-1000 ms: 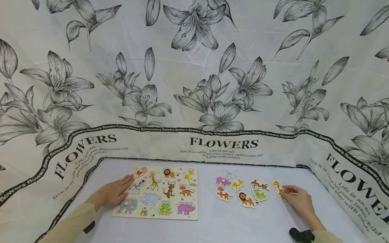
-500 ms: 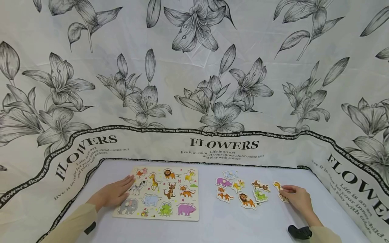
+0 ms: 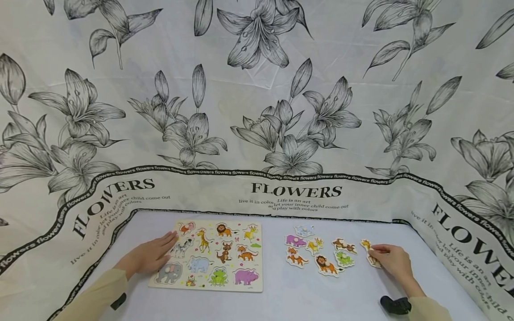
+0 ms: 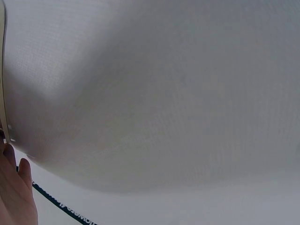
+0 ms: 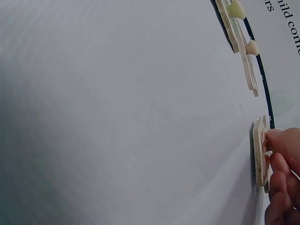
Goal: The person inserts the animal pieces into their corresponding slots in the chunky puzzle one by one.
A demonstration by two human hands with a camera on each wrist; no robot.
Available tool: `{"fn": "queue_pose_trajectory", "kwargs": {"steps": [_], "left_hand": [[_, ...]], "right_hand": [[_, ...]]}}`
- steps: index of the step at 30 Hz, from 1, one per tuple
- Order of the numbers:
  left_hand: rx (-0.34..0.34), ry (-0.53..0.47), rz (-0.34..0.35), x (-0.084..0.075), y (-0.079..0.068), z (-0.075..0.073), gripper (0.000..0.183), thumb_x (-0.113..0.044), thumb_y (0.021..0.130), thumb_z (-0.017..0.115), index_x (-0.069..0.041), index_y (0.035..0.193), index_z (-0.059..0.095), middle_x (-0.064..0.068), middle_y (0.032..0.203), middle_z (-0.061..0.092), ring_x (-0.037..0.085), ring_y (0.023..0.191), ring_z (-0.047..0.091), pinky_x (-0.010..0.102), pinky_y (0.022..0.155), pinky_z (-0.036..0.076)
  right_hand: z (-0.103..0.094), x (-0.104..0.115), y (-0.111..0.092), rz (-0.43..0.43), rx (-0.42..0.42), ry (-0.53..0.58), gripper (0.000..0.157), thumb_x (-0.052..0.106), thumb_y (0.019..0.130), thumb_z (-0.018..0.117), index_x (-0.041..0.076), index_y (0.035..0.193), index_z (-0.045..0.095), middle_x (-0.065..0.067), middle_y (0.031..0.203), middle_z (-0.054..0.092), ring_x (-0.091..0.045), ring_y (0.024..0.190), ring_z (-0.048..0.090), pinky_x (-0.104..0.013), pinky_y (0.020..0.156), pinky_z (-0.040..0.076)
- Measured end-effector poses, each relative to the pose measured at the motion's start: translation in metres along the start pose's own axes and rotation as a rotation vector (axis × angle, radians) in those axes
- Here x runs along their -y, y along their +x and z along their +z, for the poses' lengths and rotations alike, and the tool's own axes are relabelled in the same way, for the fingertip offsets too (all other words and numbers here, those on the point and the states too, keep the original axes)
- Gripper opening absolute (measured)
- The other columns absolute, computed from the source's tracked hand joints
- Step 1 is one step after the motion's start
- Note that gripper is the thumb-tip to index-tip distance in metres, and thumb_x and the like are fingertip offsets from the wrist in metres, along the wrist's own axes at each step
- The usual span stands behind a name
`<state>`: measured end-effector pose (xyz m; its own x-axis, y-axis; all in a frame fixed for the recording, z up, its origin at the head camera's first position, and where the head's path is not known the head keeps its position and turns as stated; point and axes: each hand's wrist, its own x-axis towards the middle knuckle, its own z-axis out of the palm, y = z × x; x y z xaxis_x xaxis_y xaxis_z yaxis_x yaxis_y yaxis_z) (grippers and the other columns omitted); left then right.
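My left hand (image 3: 154, 254) rests with straight fingers on the left edge of a wooden animal puzzle board (image 3: 259, 258). In the left wrist view only the fingertips of that hand (image 4: 18, 187) show at the lower left. On the right side of the table, my right hand (image 3: 395, 263) pinches a giraffe puzzle piece (image 3: 365, 244) between thumb and fingers. The fingers cover the giraffe's middle. In the right wrist view, this piece (image 5: 258, 154) lies close over the white cloth, its edge turned toward the camera.
Several loose animal pieces lie between board and right hand, among them a lion (image 3: 326, 265), a frog (image 3: 344, 258), a purple hippo (image 3: 295, 240) and a kangaroo (image 3: 343, 244). Flower-printed cloth (image 3: 297, 191) rises behind the white tabletop (image 3: 305, 294).
The right hand's thumb and fingers have shifted slightly left over the giraffe piece, which stays in nearly the same place. The left hand and board show no clear movement.
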<state>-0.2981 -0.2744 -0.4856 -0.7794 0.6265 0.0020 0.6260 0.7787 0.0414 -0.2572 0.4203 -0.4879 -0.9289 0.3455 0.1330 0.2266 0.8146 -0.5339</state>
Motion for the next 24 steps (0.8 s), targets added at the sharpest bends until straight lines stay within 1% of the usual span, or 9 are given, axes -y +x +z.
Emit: {"fn": "queue_pose_trajectory", "kwargs": {"steps": [5,8,11,14,19,24], "left_hand": [[-0.01,0.007,0.007,0.001,0.001,0.001,0.056,-0.032,0.1,0.042,0.004,0.143,0.039,0.023,0.151,0.035,0.041,0.138,0.037,0.049,0.11,0.038],[-0.02,0.021,0.015,0.002,0.001,0.002,0.056,-0.032,0.1,0.043,0.005,0.143,0.04,0.023,0.151,0.036,0.041,0.137,0.037,0.049,0.11,0.039],[-0.022,0.033,0.017,0.002,0.001,0.002,0.056,-0.032,0.1,0.043,0.004,0.142,0.041,0.022,0.151,0.037,0.041,0.137,0.038,0.048,0.11,0.039],[-0.013,0.034,0.011,0.002,0.001,0.002,0.056,-0.033,0.1,0.043,0.004,0.142,0.041,0.022,0.151,0.037,0.04,0.137,0.038,0.048,0.11,0.039],[0.014,0.005,-0.007,-0.001,0.0,-0.001,0.057,-0.033,0.1,0.043,0.004,0.143,0.04,0.022,0.152,0.035,0.04,0.138,0.036,0.048,0.111,0.038],[0.01,-0.003,-0.007,-0.002,0.0,-0.001,0.057,-0.032,0.1,0.044,0.004,0.143,0.039,0.022,0.152,0.035,0.041,0.138,0.036,0.049,0.111,0.038]], "right_hand": [[-0.002,0.005,-0.003,-0.008,0.003,0.002,0.037,0.023,0.085,0.07,-0.008,0.106,0.069,-0.026,0.101,0.07,-0.042,0.093,0.062,-0.045,0.07,0.048],[-0.003,0.011,-0.005,-0.01,0.007,0.009,0.038,0.023,0.085,0.071,-0.008,0.106,0.069,-0.027,0.102,0.069,-0.041,0.092,0.062,-0.039,0.066,0.047],[-0.003,0.018,-0.009,-0.019,0.013,0.008,0.038,0.024,0.085,0.07,-0.007,0.106,0.069,-0.026,0.101,0.07,-0.036,0.086,0.064,-0.029,0.059,0.044],[-0.003,0.027,-0.013,-0.028,0.023,0.011,0.038,0.024,0.085,0.07,-0.007,0.107,0.068,-0.025,0.1,0.07,-0.031,0.082,0.064,-0.023,0.056,0.041],[-0.002,0.041,-0.017,-0.044,0.027,0.015,0.037,0.024,0.085,0.071,-0.006,0.106,0.069,-0.024,0.098,0.071,-0.025,0.077,0.061,-0.025,0.057,0.04],[0.001,0.052,-0.021,-0.074,0.025,0.011,0.034,0.024,0.084,0.071,-0.004,0.104,0.071,-0.021,0.096,0.071,-0.023,0.077,0.06,-0.025,0.058,0.039]]}}
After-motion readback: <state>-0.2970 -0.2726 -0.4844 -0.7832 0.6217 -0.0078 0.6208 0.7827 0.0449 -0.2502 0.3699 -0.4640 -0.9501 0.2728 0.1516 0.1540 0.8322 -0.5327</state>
